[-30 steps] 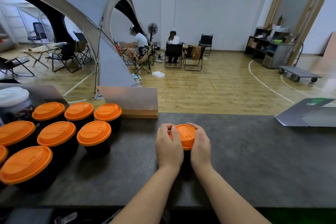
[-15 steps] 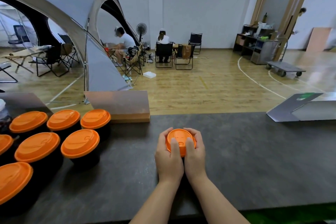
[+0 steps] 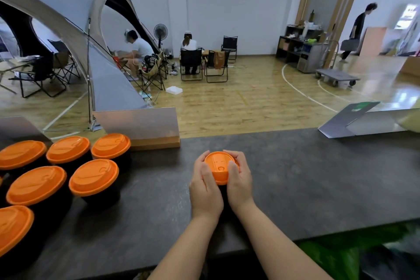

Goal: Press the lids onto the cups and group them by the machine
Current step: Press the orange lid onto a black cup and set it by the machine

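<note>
On the dark counter (image 3: 295, 177), mid-way along, both hands are wrapping round one orange lid (image 3: 220, 166): left hand (image 3: 205, 188) and right hand (image 3: 241, 183) are gripping its rim, thumbs lying on top. Its cup is mostly hidden beneath them. Lidded cups (image 3: 93, 177) are sitting grouped well to the left.

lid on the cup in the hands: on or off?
On. The round orange plastic lid sits over the black cup, held by the left hand and right hand. Cannot tell if the rim is fully snapped down.
</note>
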A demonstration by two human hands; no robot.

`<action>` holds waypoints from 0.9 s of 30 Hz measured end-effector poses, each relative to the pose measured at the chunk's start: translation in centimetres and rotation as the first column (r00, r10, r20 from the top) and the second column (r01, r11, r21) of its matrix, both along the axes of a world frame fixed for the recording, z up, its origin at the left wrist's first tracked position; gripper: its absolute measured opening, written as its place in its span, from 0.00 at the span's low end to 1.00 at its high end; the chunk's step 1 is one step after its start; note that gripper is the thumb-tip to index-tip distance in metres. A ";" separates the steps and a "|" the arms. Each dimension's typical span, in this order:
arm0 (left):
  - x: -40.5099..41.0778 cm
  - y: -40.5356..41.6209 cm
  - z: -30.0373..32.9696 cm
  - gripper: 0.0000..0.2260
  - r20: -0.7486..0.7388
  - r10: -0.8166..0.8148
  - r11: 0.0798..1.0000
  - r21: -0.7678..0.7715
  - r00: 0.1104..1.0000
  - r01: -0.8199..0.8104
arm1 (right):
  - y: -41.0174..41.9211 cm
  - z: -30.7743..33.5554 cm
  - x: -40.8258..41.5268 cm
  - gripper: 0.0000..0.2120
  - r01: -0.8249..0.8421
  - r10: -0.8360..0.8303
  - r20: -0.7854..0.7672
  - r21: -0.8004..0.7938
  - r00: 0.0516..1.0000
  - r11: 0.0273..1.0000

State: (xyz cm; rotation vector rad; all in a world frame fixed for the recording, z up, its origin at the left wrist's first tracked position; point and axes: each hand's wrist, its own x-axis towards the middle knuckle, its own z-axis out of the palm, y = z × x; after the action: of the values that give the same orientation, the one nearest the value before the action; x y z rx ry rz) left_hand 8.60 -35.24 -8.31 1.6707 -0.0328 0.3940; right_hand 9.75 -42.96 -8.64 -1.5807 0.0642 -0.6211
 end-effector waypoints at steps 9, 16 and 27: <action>0.2 4.6 -0.1 0.15 -0.043 -0.415 0.909 -0.071 0.909 0.411 | -1.3 0.4 -1.2 0.09 0.180 -0.173 -0.070 0.115 0.982 0.977; 0.2 4.8 0.2 0.25 -0.077 -0.516 0.855 -0.102 0.853 0.508 | -2.3 -0.1 -3.3 0.10 0.028 -0.014 -0.117 0.121 0.993 0.992; -1.5 -1.2 1.0 0.22 -0.110 -0.565 0.825 -0.076 0.818 0.560 | -7.9 0.8 -5.4 0.09 0.124 -0.109 -0.075 0.244 0.991 0.962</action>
State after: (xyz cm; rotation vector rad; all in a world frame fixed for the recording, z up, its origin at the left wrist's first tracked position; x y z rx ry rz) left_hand 7.06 -36.48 -7.36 1.5554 -0.4150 -0.1656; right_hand 4.35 -50.87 -7.86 -1.3587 0.2729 -0.6309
